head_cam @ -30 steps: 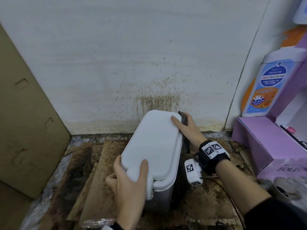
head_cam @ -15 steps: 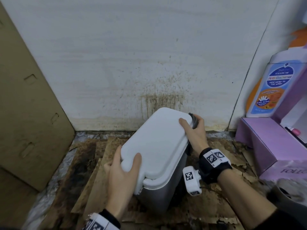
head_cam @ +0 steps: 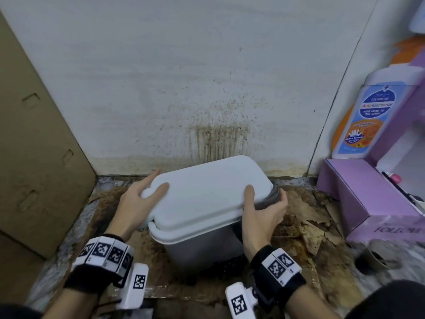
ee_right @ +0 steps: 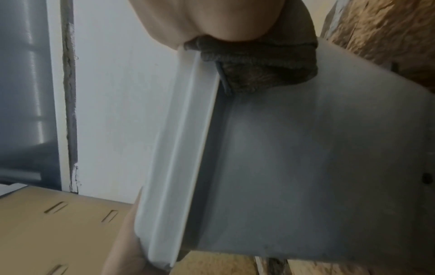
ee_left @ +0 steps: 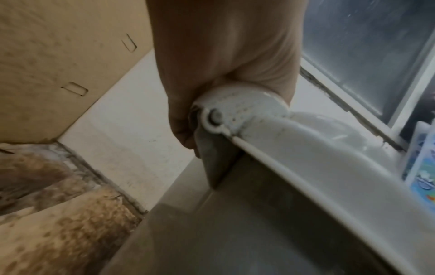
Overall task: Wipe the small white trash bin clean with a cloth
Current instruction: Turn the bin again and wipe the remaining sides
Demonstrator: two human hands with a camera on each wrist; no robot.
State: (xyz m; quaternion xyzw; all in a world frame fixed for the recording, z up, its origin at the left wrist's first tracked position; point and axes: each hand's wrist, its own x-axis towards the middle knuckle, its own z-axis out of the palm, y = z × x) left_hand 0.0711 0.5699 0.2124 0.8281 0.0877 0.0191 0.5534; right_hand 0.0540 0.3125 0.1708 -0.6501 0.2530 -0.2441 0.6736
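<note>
Both my hands grip the small white lidded plastic bin (head_cam: 207,199): left hand (head_cam: 135,201) curled round its hinge end, right hand (head_cam: 264,215) pressing a grey cloth (head_cam: 269,199) against its side; a purple cardboard box (head_cam: 368,199) sits nearby.

White bin (head_cam: 207,194) (grey-sided), grey cloth (head_cam: 268,200)

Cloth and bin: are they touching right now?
Touching. The right wrist view shows the cloth pressed by the right hand against the bin wall just under the lid rim.
</note>
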